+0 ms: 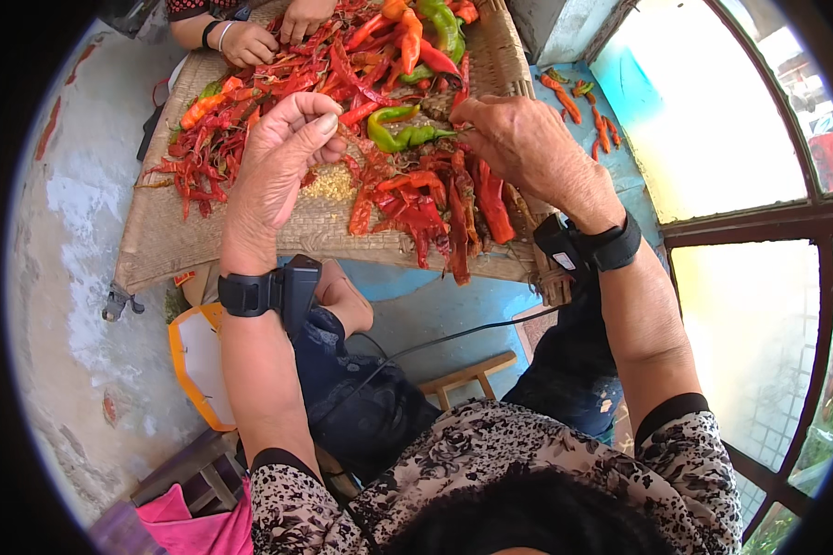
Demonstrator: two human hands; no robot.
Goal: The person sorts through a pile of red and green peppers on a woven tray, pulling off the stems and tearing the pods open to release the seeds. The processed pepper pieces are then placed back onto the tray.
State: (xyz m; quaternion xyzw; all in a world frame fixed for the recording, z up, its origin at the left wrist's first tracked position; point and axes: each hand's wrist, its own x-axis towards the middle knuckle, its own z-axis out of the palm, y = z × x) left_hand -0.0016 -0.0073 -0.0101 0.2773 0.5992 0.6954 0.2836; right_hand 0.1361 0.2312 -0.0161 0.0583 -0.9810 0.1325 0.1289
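A wide heap of red chili peppers [312, 69] lies on a woven mat tray [173, 236]. Over its near middle is my left hand [291, 139], thumb and index fingertips brought together; whether something small is pinched there cannot be told. My right hand [520, 139], to the right, has its fingertips at the stem of a curled green pepper [406, 135]; the grip itself is partly hidden. Below and between the hands are split red peppers [416, 208] and a small pile of pale yellow seeds [330, 186].
Another person's hands [250, 43] rest at the heap's far left. Orange peppers [600, 128] lie on a blue surface beside the window [736, 173]. A black cable [451, 336] crosses below the tray, above a small wooden stool [468, 374]. A wall stands at the left.
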